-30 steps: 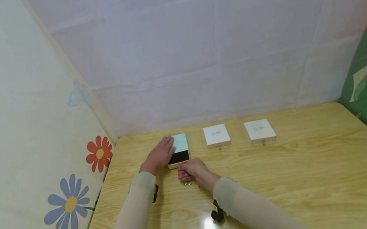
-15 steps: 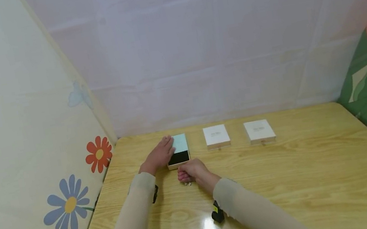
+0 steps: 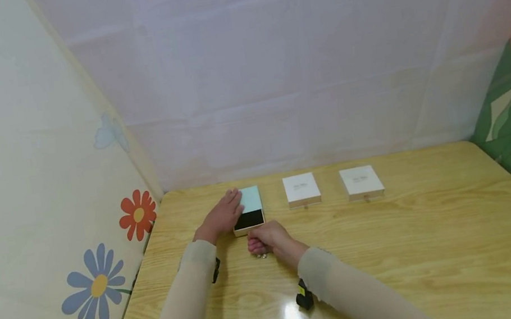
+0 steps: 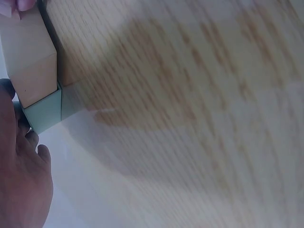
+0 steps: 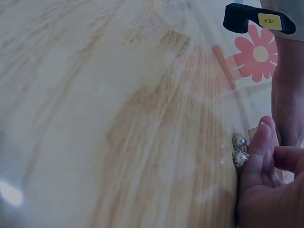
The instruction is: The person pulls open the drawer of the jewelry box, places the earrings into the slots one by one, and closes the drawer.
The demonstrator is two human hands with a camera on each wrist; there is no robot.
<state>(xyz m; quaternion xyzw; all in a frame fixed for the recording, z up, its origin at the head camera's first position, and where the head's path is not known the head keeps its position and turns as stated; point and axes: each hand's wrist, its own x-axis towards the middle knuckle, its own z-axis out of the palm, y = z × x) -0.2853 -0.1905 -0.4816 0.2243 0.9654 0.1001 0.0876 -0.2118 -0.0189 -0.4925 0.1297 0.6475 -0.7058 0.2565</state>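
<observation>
A pale blue-green drawer box [image 3: 250,199] lies on the table, its drawer [image 3: 249,220] pulled partway toward me and showing a black lining. My left hand [image 3: 221,217] rests along the box's left side with its fingers fairly straight. My right hand [image 3: 269,238] is curled at the drawer front. In the left wrist view, its fingertips pinch a pink ribbon tab [image 4: 5,8] at the drawer's end [image 4: 29,40]. Two pearl earrings [image 5: 240,151] lie on the table close beside the right hand's fingers. The left thumb is mostly hidden in the head view.
Two white drawer boxes, one in the middle [image 3: 301,188] and one farther right [image 3: 361,181], sit along the table's back. A lavender cloth hangs behind the wooden table [image 3: 435,247]. Flowered panels stand at both sides.
</observation>
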